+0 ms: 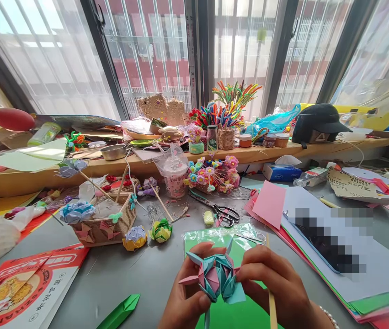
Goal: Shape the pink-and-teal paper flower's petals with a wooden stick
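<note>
Nearest, the left hand (185, 297) and right hand (276, 285), wrists cut off below, pinch a pink-and-teal paper flower (215, 274) over the green sheet (230, 315); fingers hide its edges and its stick (272, 310).

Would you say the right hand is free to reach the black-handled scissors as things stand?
Probably not at once: the right hand and the left hand both grip the pink-and-blue origami flower. The path to the scissors itself looks unobstructed.

table (146, 274): grey, cluttered
on it: scissors (220, 211), green sheet (238, 315), pink card (269, 203), paper flowers (162, 230), basket (103, 226)
</note>
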{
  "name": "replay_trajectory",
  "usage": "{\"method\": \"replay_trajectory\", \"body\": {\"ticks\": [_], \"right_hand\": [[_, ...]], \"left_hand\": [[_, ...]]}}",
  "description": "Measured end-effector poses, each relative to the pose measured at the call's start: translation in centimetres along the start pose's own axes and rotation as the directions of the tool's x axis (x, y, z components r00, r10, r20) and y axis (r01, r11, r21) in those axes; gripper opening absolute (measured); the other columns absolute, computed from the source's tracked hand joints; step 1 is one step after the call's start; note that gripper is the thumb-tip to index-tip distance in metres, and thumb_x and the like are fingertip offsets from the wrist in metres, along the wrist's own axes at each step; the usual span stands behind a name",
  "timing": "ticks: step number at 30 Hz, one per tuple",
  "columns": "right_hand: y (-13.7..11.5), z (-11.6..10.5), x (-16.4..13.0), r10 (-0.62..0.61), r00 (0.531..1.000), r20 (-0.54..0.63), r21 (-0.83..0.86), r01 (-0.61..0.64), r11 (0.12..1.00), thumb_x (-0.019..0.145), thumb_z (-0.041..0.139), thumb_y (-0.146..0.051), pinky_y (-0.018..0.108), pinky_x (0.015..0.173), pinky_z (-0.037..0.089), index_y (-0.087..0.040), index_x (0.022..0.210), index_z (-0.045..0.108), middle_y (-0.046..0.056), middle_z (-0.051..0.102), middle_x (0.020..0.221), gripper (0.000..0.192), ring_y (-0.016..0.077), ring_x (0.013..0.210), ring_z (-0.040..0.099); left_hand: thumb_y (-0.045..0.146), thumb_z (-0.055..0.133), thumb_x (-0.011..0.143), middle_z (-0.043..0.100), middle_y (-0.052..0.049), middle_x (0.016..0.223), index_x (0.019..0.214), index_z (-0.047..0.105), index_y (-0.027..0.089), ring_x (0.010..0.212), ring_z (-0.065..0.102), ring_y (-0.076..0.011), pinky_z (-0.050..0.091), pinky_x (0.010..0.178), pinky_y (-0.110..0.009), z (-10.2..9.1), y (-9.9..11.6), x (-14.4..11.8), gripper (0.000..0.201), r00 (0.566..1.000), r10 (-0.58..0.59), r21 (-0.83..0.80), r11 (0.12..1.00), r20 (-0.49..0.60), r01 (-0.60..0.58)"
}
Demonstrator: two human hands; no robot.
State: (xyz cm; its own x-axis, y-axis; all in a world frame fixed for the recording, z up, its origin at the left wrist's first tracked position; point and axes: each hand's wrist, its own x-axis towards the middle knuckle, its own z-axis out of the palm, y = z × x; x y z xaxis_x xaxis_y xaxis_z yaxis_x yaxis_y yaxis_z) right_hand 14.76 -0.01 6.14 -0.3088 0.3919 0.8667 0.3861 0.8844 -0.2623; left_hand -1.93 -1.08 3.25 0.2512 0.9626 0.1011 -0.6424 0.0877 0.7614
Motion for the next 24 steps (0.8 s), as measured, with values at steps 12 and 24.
{"method": "replay_trajectory", "body": {"ticks": [12,24], "right_hand": [[-0.9,1.1,-1.5,0.050,0.998,-0.049,-0.055,-0.052,0.997,0.081,0.056,-0.010,0.022,0.048,0.046,-0.015,0.080,0.060,0.005,0.060,0.068,0.006,0.0124,0.055,0.055],[-1.2,2.4,-1.6,0.151,0.971,-0.187,0.022,-0.149,0.989,0.081,0.057,-0.014,0.020,0.052,0.048,-0.016,0.076,0.061,0.003,0.059,0.069,0.007,0.0117,0.059,0.059]], "left_hand": [[0.034,0.082,0.049,0.067,-0.002,0.083,0.096,0.062,0.027,0.079,0.062,-0.0204,0.046,0.066,-0.025,-0.1,-1.9,0.0,0.052,0.998,-0.032,-0.083,0.996,-0.063,0.027],[0.032,0.083,0.047,0.069,-0.003,0.089,0.099,0.062,0.028,0.092,0.061,-0.0267,0.044,0.082,-0.034,0.6,-2.3,0.1,0.055,0.994,0.006,-0.182,0.983,-0.107,-0.026]]}}
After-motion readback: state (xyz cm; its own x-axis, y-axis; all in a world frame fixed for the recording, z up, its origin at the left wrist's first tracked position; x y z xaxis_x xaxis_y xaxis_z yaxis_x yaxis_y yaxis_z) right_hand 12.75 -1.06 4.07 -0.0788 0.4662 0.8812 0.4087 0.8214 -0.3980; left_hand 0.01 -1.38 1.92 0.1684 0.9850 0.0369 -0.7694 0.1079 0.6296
